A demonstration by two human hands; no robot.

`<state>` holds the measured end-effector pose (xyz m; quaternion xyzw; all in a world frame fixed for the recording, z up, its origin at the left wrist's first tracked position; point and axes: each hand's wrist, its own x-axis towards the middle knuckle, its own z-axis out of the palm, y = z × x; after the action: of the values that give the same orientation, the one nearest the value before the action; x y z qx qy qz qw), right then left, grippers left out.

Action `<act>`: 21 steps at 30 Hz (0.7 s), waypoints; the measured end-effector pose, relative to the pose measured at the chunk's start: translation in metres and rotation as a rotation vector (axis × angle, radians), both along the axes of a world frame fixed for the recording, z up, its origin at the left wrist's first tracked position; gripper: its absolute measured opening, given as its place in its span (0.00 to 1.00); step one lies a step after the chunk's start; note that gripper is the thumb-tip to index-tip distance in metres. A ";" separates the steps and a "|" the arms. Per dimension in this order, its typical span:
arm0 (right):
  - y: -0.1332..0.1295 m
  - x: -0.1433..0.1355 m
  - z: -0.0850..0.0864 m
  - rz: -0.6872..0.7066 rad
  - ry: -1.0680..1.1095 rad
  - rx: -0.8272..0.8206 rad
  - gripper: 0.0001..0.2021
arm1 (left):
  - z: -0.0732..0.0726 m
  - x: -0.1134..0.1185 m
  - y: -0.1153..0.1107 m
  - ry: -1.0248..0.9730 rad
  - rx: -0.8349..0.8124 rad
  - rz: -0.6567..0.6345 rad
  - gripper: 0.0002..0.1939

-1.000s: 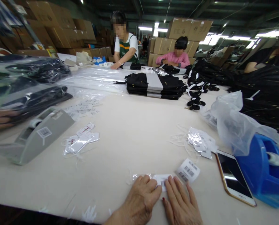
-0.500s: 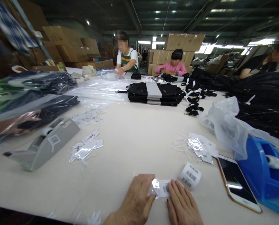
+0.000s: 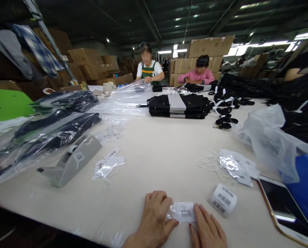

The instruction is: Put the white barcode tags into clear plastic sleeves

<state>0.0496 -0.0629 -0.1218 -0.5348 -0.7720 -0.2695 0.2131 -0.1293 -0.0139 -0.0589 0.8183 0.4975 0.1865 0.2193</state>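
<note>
A small clear packet with a white barcode label (image 3: pixel 183 211) lies flat on the table near the front edge. My left hand (image 3: pixel 156 217) is closed on its left end, thumb and fingers pinching the clear film. My right hand (image 3: pixel 207 225) rests on the packet's right end, its fingers stretched out and lying flat. Just right of that hand stands a roll of barcode labels (image 3: pixel 223 199). Further right lies a phone (image 3: pixel 289 206) with a gold edge.
Tagged packets (image 3: pixel 109 163) lie beside a grey tape dispenser (image 3: pixel 73 160) at the left. More tags (image 3: pixel 236 165) and a blue dispenser (image 3: pixel 307 186) are at the right. Black bags (image 3: pixel 178 106) are stacked farther back; two people work behind them.
The view has turned left. More of the barcode label shows between my hands. The person in the green apron now lifts clear film, and the hand at the far left has mostly left view.
</note>
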 end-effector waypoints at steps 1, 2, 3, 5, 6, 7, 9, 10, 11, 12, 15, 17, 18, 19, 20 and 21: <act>0.000 -0.003 -0.002 0.015 0.007 -0.019 0.32 | 0.004 0.000 0.000 -0.007 -0.022 0.003 0.13; 0.000 -0.006 -0.003 0.027 0.017 -0.029 0.32 | 0.006 0.000 0.000 -0.008 -0.037 0.006 0.13; 0.000 -0.009 -0.004 0.044 0.025 -0.030 0.32 | 0.007 -0.001 0.000 -0.007 -0.050 0.004 0.13; 0.000 -0.010 -0.004 0.069 0.053 -0.039 0.31 | 0.009 -0.004 0.002 -0.006 -0.076 -0.023 0.13; 0.001 -0.008 -0.003 0.070 0.085 -0.058 0.30 | 0.010 -0.008 0.003 -0.005 -0.089 -0.042 0.14; 0.002 -0.007 -0.001 0.065 0.125 -0.088 0.29 | 0.011 -0.012 0.004 0.000 -0.102 -0.059 0.16; 0.007 -0.003 0.007 0.050 0.221 -0.178 0.26 | 0.015 -0.022 0.007 0.028 -0.126 -0.064 0.19; 0.010 -0.002 0.012 0.054 0.265 -0.238 0.25 | 0.017 -0.028 0.008 0.048 -0.134 -0.050 0.21; 0.015 -0.002 0.019 0.067 0.303 -0.313 0.25 | 0.019 -0.034 0.009 0.067 -0.139 -0.032 0.21; 0.019 -0.003 0.026 0.085 0.339 -0.406 0.24 | 0.020 -0.039 0.011 0.082 -0.141 -0.017 0.21; 0.034 -0.010 0.050 0.100 0.452 -0.733 0.18 | 0.023 -0.050 0.015 0.102 -0.134 -0.013 0.16; 0.041 -0.016 0.063 0.072 0.504 -0.888 0.13 | 0.023 -0.053 0.018 0.128 -0.124 -0.024 0.14; 0.043 -0.018 0.068 0.058 0.520 -0.931 0.11 | 0.022 -0.053 0.019 0.144 -0.122 -0.033 0.13; 0.045 -0.019 0.072 0.049 0.532 -0.959 0.11 | 0.022 -0.053 0.021 0.158 -0.122 -0.044 0.11; 0.047 -0.020 0.075 0.048 0.540 -0.979 0.10 | 0.021 -0.054 0.022 0.167 -0.122 -0.057 0.10; 0.047 -0.020 0.077 0.051 0.549 -0.992 0.10 | 0.021 -0.054 0.023 0.169 -0.123 -0.072 0.09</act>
<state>0.0292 -0.0154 -0.0451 -0.6025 -0.7352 0.2796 0.1355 -0.1830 0.0090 -0.0377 0.8334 0.4952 0.0780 0.2328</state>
